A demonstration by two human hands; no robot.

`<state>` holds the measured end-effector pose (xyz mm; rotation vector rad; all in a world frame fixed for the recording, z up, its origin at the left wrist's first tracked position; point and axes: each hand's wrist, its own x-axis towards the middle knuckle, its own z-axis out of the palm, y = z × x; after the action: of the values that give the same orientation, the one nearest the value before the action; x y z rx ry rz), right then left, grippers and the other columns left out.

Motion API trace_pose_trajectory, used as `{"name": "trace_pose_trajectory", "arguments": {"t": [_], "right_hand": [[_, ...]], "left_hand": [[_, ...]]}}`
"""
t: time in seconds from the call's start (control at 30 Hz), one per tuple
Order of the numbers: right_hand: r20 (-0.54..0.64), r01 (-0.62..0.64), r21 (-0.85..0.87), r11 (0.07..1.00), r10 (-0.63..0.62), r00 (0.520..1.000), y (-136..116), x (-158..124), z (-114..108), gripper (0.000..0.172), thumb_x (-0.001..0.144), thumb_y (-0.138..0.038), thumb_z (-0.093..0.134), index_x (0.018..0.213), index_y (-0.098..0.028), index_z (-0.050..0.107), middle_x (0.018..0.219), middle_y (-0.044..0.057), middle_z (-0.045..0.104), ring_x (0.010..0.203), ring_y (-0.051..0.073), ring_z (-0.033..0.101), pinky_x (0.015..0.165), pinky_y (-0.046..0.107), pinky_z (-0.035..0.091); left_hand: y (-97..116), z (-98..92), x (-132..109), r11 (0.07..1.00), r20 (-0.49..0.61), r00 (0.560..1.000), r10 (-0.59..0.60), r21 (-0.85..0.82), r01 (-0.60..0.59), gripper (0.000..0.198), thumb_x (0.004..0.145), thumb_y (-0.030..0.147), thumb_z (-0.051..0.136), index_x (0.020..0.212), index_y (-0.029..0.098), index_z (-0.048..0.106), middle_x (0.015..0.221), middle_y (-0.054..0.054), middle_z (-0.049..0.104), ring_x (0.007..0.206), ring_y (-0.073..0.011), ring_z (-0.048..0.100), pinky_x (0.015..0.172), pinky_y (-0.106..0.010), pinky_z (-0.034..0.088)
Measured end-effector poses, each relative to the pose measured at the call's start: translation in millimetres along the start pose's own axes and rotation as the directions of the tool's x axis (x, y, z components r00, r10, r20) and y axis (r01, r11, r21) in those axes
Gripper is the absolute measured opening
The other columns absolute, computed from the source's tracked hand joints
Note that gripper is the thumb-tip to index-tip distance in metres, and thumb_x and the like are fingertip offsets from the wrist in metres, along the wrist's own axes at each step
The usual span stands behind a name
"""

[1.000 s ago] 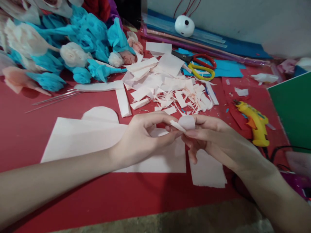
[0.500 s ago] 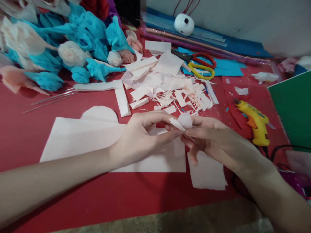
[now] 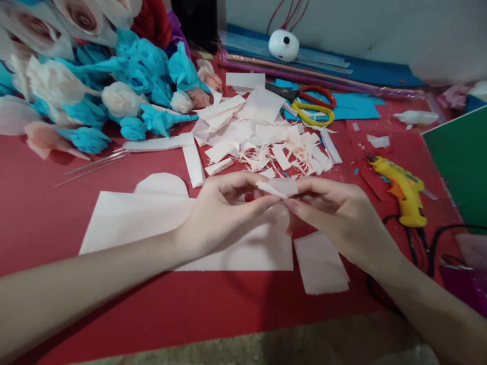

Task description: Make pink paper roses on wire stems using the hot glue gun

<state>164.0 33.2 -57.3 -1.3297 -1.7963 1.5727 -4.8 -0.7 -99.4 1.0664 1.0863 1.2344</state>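
Between the fingertips of both hands is a small piece of pale paper, with a folded or rolled edge on its left part. My left hand pinches that left edge between thumb and fingers. My right hand is closed on the right end, thumb in front and fingers behind. Both hands hover over a large white paper sheet on the red table. A smaller stack of pale paper pieces lies under and just in front of my right hand.
Paper scraps are heaped behind the hands, beside scissors with red and yellow handles. A yellow glue gun with a cable lies right. Blue and cream paper flowers crowd the back left, near thin metal wires.
The paper piece has turned flatter and shifted slightly left in the fingers. My right hand's lower fingers have curled in, and its thumb now presses near the left thumb.
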Motion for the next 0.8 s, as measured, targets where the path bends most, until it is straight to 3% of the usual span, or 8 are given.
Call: {"name": "trace_pose_trajectory", "arguments": {"t": [0.3,0.43,0.5,0.63,0.8], "right_hand": [[0.038,-0.074,0.206,0.976,0.067,0.997,0.1,-2.7,3.0,0.012,0.076,-0.026,0.063,0.081,-0.015,0.060,0.075,-0.002,0.060,0.051,0.007,0.060,0.044,0.015,0.046],[0.086,-0.132,0.332,0.934,0.110,0.990,2.2,-5.4,5.1,0.017,0.073,-0.029,0.066,0.076,-0.014,0.059,0.066,-0.004,0.055,0.049,0.008,0.061,0.044,0.015,0.045],[0.125,-0.127,0.413,0.902,0.082,0.989,1.4,-8.2,6.2,0.019,0.073,-0.030,0.067,0.073,-0.013,0.058,0.063,-0.004,0.054,0.049,0.009,0.060,0.048,0.017,0.048],[0.189,-0.126,0.563,0.817,0.021,0.982,-2.3,-13.5,9.2,0.020,0.071,-0.029,0.070,0.071,-0.013,0.059,0.059,-0.004,0.054,0.052,0.008,0.059,0.054,0.019,0.050],[0.239,-0.150,0.664,0.733,-0.018,0.971,-7.4,-17.0,12.1,0.021,0.066,-0.029,0.074,0.070,-0.012,0.062,0.063,-0.003,0.055,0.052,0.006,0.054,0.057,0.023,0.054]], "left_hand": [[4.3,-0.2,-2.1,0.995,0.067,0.998,0.006,0.100,-0.013,0.006,0.072,0.021,0.070,0.076,0.021,0.074,0.077,-0.002,0.073,0.074,-0.0141,0.066,0.071,-0.025,0.055],[13.0,7.5,-7.0,0.999,-0.035,0.999,-0.028,0.031,0.029,0.008,0.070,0.015,0.070,0.067,0.021,0.075,0.072,-0.001,0.070,0.068,-0.0129,0.065,0.065,-0.022,0.054],[17.3,10.6,-9.9,1.000,-0.072,0.997,-0.007,-0.006,0.007,0.012,0.069,0.012,0.070,0.063,0.021,0.075,0.070,-0.001,0.070,0.065,-0.0117,0.064,0.064,-0.020,0.053],[20.4,10.3,-15.6,0.999,0.015,0.998,-0.055,-0.002,0.055,0.007,0.071,0.021,0.070,0.068,0.020,0.076,0.078,-0.005,0.070,0.075,-0.0157,0.064,0.072,-0.025,0.051],[24.8,12.0,-22.7,0.980,0.048,0.991,-0.127,-0.151,0.133,0.009,0.072,0.025,0.070,0.069,0.019,0.075,0.077,-0.004,0.067,0.077,-0.0153,0.059,0.079,-0.029,0.046]]}}
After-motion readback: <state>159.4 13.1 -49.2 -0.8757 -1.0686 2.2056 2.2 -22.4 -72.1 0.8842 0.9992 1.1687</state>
